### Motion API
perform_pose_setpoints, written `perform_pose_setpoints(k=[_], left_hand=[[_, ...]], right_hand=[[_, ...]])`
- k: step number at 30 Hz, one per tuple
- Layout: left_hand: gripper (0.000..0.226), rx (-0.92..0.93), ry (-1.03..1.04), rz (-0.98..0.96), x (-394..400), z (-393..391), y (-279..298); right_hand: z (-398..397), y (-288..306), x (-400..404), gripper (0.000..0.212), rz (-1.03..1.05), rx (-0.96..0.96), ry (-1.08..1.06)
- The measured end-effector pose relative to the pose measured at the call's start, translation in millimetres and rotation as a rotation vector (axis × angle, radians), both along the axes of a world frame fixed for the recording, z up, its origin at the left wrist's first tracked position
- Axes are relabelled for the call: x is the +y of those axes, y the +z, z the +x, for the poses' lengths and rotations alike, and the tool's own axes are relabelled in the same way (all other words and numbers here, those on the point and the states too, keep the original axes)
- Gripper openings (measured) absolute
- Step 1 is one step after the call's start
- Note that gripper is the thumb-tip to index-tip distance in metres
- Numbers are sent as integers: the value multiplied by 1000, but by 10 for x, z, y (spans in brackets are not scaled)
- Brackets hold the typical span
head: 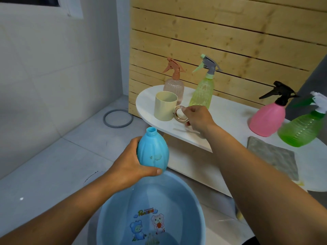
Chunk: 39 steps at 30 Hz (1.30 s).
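Note:
My left hand point(131, 162) grips a blue plastic bottle point(153, 150) with no cap, held upright above the far rim of a blue basin point(196, 206) on the floor. The basin holds water and has cartoon figures on its bottom. My right hand point(198, 117) reaches over the white table point(228, 110) and pinches the round clear handle of a cream cup point(164, 106), which stands upright near the table's left end.
On the table stand a peach spray bottle point(174, 84), a yellow-green one point(203, 89), a pink one point(269, 117) and a green one point(300, 129). A grey cloth point(272, 156) lies near the front edge. A wooden slat panel backs the table. A grey ring point(118, 119) lies on the tiled floor.

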<state>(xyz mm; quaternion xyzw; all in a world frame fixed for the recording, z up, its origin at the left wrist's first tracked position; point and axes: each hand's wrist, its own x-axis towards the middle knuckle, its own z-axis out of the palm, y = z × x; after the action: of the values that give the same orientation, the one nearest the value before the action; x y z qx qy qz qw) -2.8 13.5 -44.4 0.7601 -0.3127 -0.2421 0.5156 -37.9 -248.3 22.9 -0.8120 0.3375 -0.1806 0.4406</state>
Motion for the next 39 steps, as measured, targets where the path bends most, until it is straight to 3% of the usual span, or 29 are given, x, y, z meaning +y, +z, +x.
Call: perform_pose_setpoints(k=[4, 11, 21, 31, 39], left_hand=[[94, -13, 25, -10, -14, 68, 41], [94, -22, 39, -32, 27, 125, 37], [111, 1, -1, -50, 287, -25, -195], [109, 36, 7, 61, 547, -196, -767], [107, 2, 81, 85, 723, -309, -1316]], right_hand=[[122, -19, 8, 35, -34, 0, -1], [153, 20, 58, 34, 85, -55, 64], [-291, 730, 554, 39, 87, -258, 121], [-702, -133, 1141, 44, 21, -165, 169], [-1032, -1003, 1250, 42, 25, 90, 212]])
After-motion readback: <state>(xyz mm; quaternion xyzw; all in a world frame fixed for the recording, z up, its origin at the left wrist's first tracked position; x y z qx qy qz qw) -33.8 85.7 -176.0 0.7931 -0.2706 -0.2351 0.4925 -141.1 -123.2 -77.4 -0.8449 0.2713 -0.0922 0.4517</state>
